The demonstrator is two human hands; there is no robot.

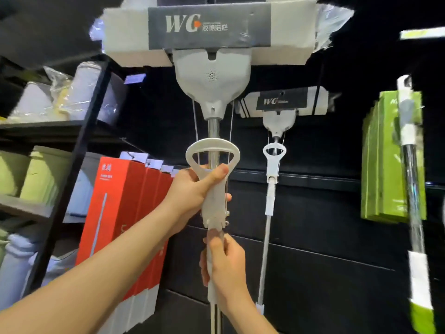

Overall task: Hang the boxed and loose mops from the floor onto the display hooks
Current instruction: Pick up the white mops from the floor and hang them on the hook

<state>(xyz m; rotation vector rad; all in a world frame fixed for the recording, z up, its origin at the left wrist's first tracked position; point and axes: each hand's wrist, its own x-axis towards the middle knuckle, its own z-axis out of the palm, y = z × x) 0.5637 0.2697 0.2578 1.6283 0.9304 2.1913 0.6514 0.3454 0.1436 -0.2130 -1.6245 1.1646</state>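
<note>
Dark display wall [313, 261] behind everything, panelled, with goods hanging against it.

Black shelf unit [79, 150] at left, loaded with pale green and white packages.

Row of red boxes [113, 213] between shelf unit and display wall, upright, printed with a mop outline; whether hung or standing cannot be told.

Stack of green boxes [382, 165] at right on the display wall, crossed in front by a blurred pole [414, 189] with white and green sleeves.

Sponge mop [212, 75] held upright at centre, head uppermost and raised near the top of the display wall. Grey card band printed "WG" around the white sponge head; grey yoke below it; metal shaft and two thin pull rods running down into a white loop-shaped lever.

Second sponge mop [277, 109] just right of centre, head up against the display wall, same pattern, smaller in view.

Left hand [197, 191] closed around the lever body just under the loop, thumb across the front.

Right hand [226, 266] closed around the shaft directly below, fingers wrapped, touching the lower end of the lever body.
</note>
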